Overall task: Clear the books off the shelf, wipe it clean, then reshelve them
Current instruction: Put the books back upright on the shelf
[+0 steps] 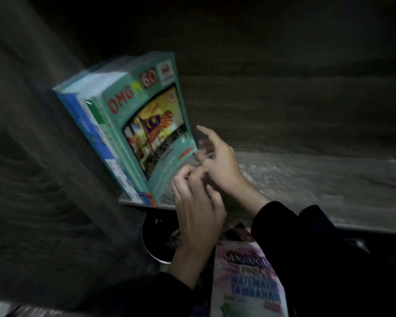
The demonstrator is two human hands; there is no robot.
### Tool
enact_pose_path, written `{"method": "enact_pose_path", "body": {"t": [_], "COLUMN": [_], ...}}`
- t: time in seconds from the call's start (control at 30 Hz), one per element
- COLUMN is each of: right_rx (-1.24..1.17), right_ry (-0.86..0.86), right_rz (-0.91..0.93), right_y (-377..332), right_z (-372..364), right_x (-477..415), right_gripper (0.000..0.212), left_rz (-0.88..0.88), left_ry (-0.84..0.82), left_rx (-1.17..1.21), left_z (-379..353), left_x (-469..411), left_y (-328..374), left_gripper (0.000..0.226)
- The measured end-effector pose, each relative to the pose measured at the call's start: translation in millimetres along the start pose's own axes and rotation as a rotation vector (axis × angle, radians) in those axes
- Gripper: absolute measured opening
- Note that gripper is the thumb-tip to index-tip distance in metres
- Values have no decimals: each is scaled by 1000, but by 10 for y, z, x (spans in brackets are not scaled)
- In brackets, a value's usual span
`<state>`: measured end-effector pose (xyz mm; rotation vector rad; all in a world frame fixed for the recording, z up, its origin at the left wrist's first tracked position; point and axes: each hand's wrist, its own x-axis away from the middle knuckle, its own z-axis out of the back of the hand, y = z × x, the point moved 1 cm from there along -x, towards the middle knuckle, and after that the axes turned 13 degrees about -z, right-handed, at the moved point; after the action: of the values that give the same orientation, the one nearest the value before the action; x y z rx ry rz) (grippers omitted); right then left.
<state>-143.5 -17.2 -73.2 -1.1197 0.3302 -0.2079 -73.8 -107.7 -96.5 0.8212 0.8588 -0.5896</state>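
1. Teal, glossy cover on the front book (146, 115), upright on the shelf (306, 184); red "OMG", "60" and a striped flag picture.
2. Blue and green-white spines of other books (87, 124), packed just beyond it from the fingers.
3. Left hand (197, 209): fingers (183, 177) curled at the cover's bottom edge; pinching or only touching, impossible to tell.
4. Right hand (217, 161): forefinger straight, the rest bent at the cover's corner; grip unclear.
5. Grey, grainy, dusty board right of the fingers.
6. Pink-white book (245, 282) below the wrists, "TAMBAHA" legible.
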Motion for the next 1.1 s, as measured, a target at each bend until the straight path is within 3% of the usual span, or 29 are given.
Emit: {"method": "enact_pose_path", "body": {"t": [0.13, 0.27, 0.43, 0.5, 0.57, 0.63, 0.87, 1.0, 1.1], "right_rx": [-132, 36, 520, 651, 695, 673, 820, 740, 719], "right_ry": [297, 486, 418, 334, 204, 128, 79, 64, 63], "right_rz": [-71, -180, -641, -851, -1056, -1142, -1035, -1007, -1033], "right_y": [462, 1351, 2612, 2897, 3059, 3199, 3350, 3360, 3364], "right_z": [539, 1071, 1693, 1960, 2172, 2274, 2174, 2196, 2221], "right_x": [691, 1582, 2304, 2398, 2458, 2516, 2697, 2723, 2692], "right_gripper": [32, 29, 40, 59, 79, 88, 100, 109, 118], "left_rz": [19, 135, 496, 670, 805, 852, 805, 1164, 1197], "left_ry": [-160, -475, -931, -1022, -1070, -1102, -1082, -987, -963], "left_rx": [234, 292, 320, 398, 412, 382, 364, 447, 389], "left_z": [-290, -660, -1099, -1265, -1431, -1563, -1714, -1812, -1827], "left_x": [439, 1178, 1986, 2164, 2335, 2503, 2816, 2822, 2836], "left_y": [385, 744, 1148, 1248, 1283, 1292, 1388, 1384, 1308], "left_gripper": [30, 28, 59, 70, 76, 80, 93, 91, 87]}}
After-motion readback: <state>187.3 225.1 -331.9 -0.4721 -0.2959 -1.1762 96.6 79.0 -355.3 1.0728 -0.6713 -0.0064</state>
